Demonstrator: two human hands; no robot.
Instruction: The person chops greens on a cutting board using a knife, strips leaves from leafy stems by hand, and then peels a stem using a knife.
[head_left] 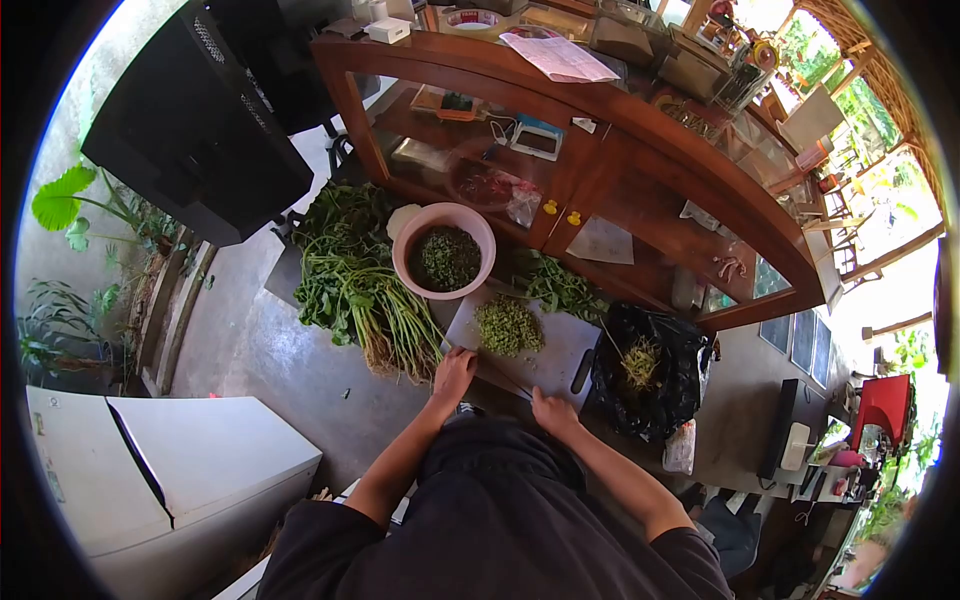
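Observation:
A white cutting board [562,346] lies on the floor in front of me, with a heap of chopped green stems [508,327] on it. My right hand [553,412] is closed around the end of a knife [505,378], whose thin blade lies along the near side of the board. At the board's left edge, my left hand [455,371] has its fingers curled; what they grip is hidden. Just left of that hand lies a big pile of leafy greens [365,300] with long stems and roots. Behind the board stands a pink basin [402,262] holding chopped greens in dark liquid.
A black plastic bag [622,350] with root trimmings sits right of the board. More leaves [558,283] lie behind it, against a wooden glass-fronted cabinet [590,190]. A white fridge [200,450] stands at lower left, a black speaker [200,120] at upper left.

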